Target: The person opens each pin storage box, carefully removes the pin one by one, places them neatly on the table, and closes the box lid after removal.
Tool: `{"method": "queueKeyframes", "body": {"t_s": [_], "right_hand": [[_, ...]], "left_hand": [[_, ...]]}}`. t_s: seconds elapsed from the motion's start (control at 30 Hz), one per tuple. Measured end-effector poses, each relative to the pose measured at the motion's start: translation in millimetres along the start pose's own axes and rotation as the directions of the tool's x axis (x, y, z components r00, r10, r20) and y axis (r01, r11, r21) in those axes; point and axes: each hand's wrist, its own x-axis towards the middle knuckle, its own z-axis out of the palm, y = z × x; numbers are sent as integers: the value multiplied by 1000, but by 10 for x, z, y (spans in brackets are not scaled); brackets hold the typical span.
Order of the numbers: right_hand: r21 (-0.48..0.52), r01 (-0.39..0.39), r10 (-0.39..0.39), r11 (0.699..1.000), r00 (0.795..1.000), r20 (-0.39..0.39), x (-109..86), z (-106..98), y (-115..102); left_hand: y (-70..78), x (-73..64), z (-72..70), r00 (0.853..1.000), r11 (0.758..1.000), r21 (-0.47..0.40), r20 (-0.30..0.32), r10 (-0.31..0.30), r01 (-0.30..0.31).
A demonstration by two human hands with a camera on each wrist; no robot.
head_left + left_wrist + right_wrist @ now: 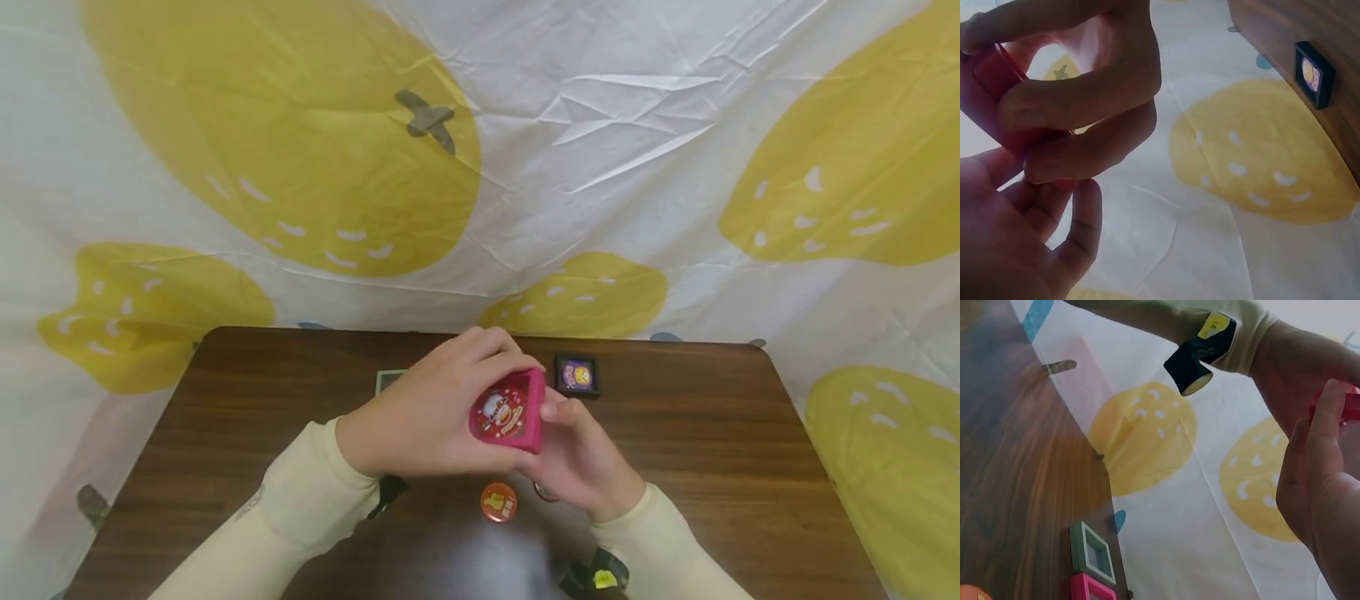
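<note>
Above the table, my left hand (pixel 427 408) grips a small deep pink square frame (pixel 536 412), its thumb below and its fingers over the top. A round red badge (pixel 501 410) with a cartoon figure shows inside the frame. My right hand (pixel 588 458) holds the frame's right side, with the thumb against its edge. The left wrist view shows the left fingers (pixel 1079 100) curled over the frame (pixel 985 94), and the right hand (pixel 1016 237) beneath it. Below the hands, an orange badge (pixel 498 502) with a thumbs-up lies on the table. Another badge (pixel 546 492) is mostly hidden by the right hand.
At the back of the brown wooden table (pixel 712 433) stands a black frame (pixel 577 376) with a purple and yellow badge. A pale green frame (pixel 1092 553) and another pink frame (pixel 1091 587) lie near the table edge. A lemon-print cloth (pixel 600 167) hangs behind.
</note>
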Motion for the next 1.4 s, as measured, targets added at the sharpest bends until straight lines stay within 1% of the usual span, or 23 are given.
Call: {"method": "queueKeyframes", "body": {"t_s": [0.1, 0.27, 0.37, 0.43, 0.53, 0.63, 0.73, 0.8, 0.93, 1.03, 1.1, 1.13, 1.23, 1.3, 1.33, 1.4], "right_hand": [[11, 11, -11, 1000, 1000, 3, 2, 11, 17], [85, 49, -51, 995, 998, 28, 9, 61, 54], [107, 69, -73, 992, 997, 35, 15, 94, 73], [128, 75, -82, 989, 996, 47, 26, 115, 85], [175, 72, -85, 982, 994, 72, 44, 149, 100], [201, 74, -92, 977, 992, 83, 53, 172, 93], [203, 79, -97, 976, 992, 79, 52, 175, 65], [204, 79, -98, 976, 992, 80, 50, 160, 45], [226, 78, -98, 971, 992, 76, 50, 121, 14], [238, 89, -108, 967, 992, 71, 46, 92, -15], [237, 94, -114, 967, 991, 73, 41, 83, -42], [239, 92, -113, 967, 991, 75, 35, 77, -55], [241, 87, -108, 967, 991, 77, 12, 67, -88], [246, 82, -103, 966, 992, 77, -3, 61, -98], [248, 79, -101, 965, 992, 78, -11, 56, -99], [244, 77, -99, 967, 992, 78, -20, 49, -102]], "left_hand": [[9, -2, 2, 1000, 1000, -11, -20, 3, -3], [18, -5, 36, 995, 997, -63, -90, 39, -45], [30, -4, 48, 992, 994, -90, -121, 45, -56], [35, -13, 36, 990, 991, -126, -143, 22, -40], [39, -35, -20, 985, 981, -195, -173, -22, -13], [39, -35, -88, 979, 963, -268, -196, -49, -6], [37, -16, -119, 979, 949, -314, -197, -52, -12], [28, -16, -123, 976, 934, -357, -207, -69, -10], [6, -40, -113, 971, 910, -413, -215, -107, 9], [-14, -66, -112, 966, 885, -465, -223, -131, 13], [-27, -89, -115, 962, 858, -514, -229, -151, 13], [-31, -101, -115, 960, 838, -545, -228, -162, 11], [-52, -138, -111, 956, 769, -639, -227, -187, -2], [-62, -158, -102, 954, 733, -680, -229, -195, -13], [-62, -166, -101, 953, 723, -691, -230, -197, -18], [-56, -179, -98, 951, 722, -692, -235, -202, -18]]}}
